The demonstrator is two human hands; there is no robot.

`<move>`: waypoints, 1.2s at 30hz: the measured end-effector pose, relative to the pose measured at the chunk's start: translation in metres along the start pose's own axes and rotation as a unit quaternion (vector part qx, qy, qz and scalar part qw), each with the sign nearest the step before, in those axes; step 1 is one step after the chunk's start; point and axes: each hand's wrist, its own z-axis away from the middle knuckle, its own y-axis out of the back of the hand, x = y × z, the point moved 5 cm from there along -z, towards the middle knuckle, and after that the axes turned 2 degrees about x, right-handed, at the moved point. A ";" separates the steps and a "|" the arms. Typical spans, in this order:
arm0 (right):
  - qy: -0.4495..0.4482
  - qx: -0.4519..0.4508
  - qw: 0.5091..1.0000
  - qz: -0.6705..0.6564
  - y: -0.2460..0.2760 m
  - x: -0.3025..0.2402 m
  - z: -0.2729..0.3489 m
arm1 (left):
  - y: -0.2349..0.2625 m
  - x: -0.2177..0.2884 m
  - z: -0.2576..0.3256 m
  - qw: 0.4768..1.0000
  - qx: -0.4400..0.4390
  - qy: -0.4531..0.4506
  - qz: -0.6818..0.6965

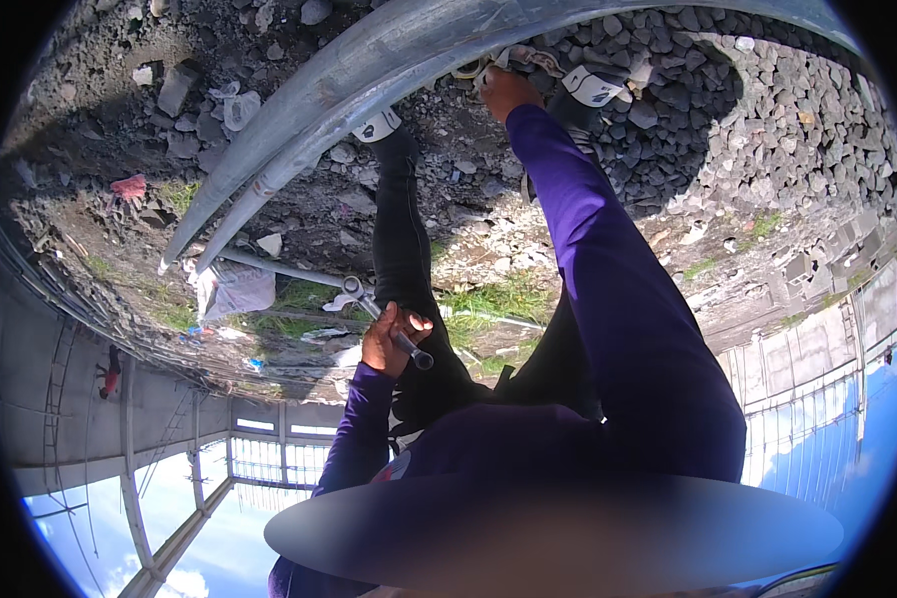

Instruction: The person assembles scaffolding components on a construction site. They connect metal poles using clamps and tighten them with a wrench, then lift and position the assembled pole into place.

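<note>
My left hand [391,341] is closed round the shaft of a metal wrench [369,304], held out in front of my black trouser legs. Its ring end points up and to the left. My right hand [508,92], on a long purple sleeve, reaches up to the underside of the curved grey metal beams [369,60], next to my white shoe [593,85]. Its fingers are curled there against a small fitting that I cannot make out. My other white shoe [377,125] stands against the beams further left.
Grey gravel [728,110] is heaped at the upper right, with rubble and dirt at the upper left. A thin pipe [279,269] and a white bag [234,289] lie by grass patches. A person in red [110,371] stands far left. A framed structure [259,453] shows below.
</note>
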 end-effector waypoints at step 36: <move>0.144 -0.234 0.960 0.054 -0.046 -0.031 0.131 | 0.042 0.004 -0.023 0.960 -0.195 -0.004 0.202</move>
